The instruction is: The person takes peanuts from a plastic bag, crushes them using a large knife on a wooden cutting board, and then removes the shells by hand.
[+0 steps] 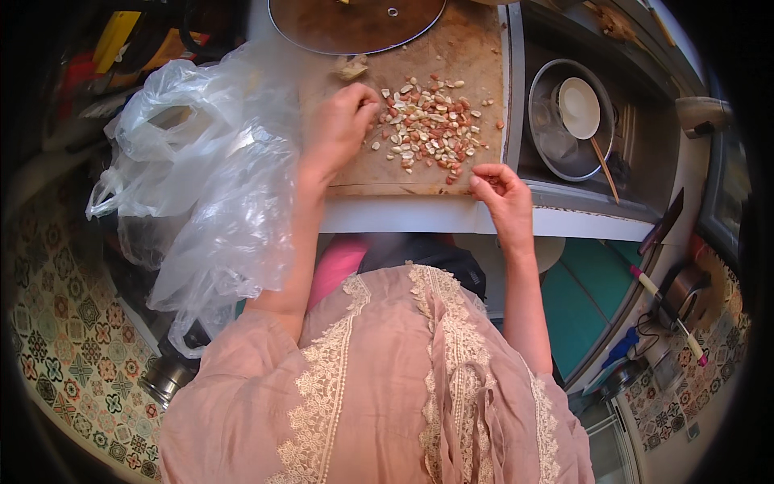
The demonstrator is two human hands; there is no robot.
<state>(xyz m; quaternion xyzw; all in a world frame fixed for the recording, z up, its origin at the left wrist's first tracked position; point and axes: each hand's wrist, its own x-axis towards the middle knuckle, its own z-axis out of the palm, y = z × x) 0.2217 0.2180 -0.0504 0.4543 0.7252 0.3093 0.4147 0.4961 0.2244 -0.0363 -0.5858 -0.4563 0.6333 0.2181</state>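
Observation:
Peanuts (pixel 432 124), some with red skins and some pale and split, lie spread on a worn wooden board (pixel 357 175). My left hand (pixel 347 118) is at the left edge of the peanuts, fingers bent together and slightly blurred; whether a nut is between them cannot be told. My right hand (pixel 500 187) is at the lower right of the spread, over the board's front corner. Its thumb and forefinger are curled close together, and small reddish pieces show within the curled fingers. A pale brown lump (pixel 351 66) rests above my left hand, just below a round glass lid (pixel 357 27).
Crumpled clear plastic bags (pixel 211 163) hang left of the board, beside my left forearm. To the right, a sink (pixel 647 151) contains a metal basin (pixel 571 169) with a white bowl (pixel 579 107) and wooden chopsticks (pixel 604 169). A dark-bladed knife (pixel 662 222) is at the far right.

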